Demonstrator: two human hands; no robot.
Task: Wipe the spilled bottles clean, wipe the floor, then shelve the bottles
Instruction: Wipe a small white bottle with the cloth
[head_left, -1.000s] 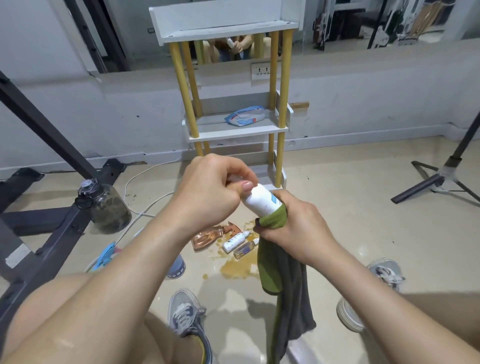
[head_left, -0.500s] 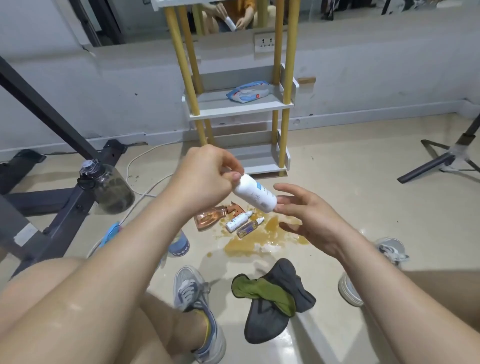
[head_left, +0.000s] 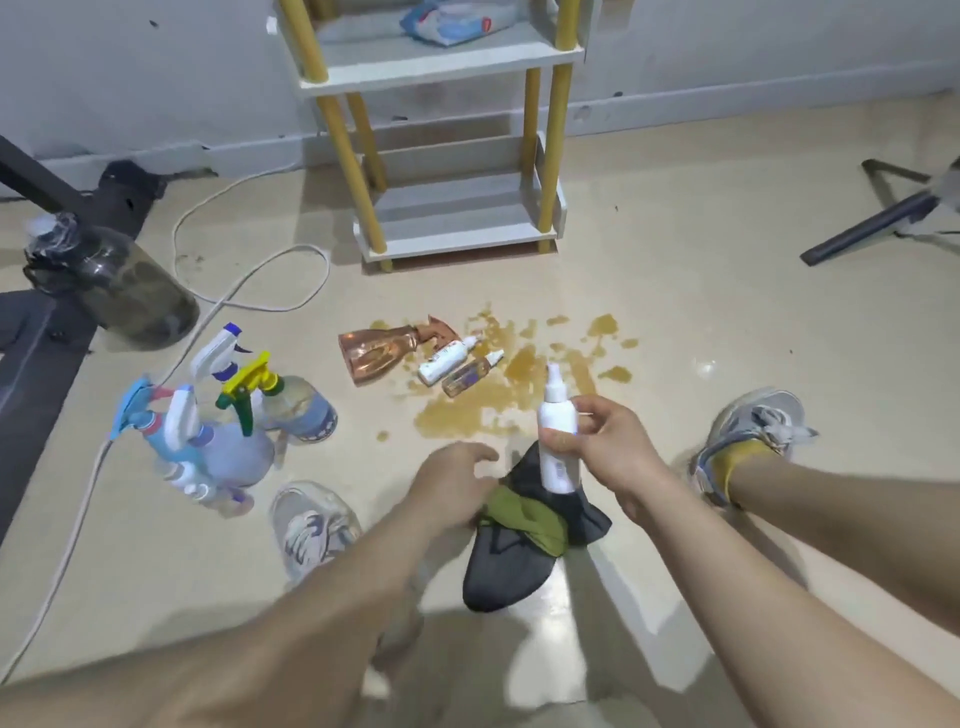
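The right hand (head_left: 608, 452) is in the lower middle of the frame, thumb and fingers clamped round the body of a white spray bottle (head_left: 557, 441). The bottle stands upright in the grip, nozzle up, just above the cloth (head_left: 514, 561). The cloth is dark grey with a green fold and lies crumpled on the floor (head_left: 701, 322) between the left shoe (head_left: 311, 525) and the right shoe (head_left: 753, 431). The left hand (head_left: 452, 483) is knuckles-up over the cloth's left edge and touches it. Its fingertips are out of sight, so I cannot tell whether they have closed on the fabric. Just above the hands a brown puddle (head_left: 457, 415) spreads over the floor. At its upper left edge three bottles lie on their sides close together: a copper spray bottle (head_left: 376, 353), a small white bottle (head_left: 441, 362) and a small amber bottle (head_left: 467, 376). The shelf (head_left: 457, 228) stands at the top centre against the wall, with a blue-and-white packet (head_left: 447, 23) on its middle tier. A cluster of spray bottles (head_left: 223, 431) stands at the left.
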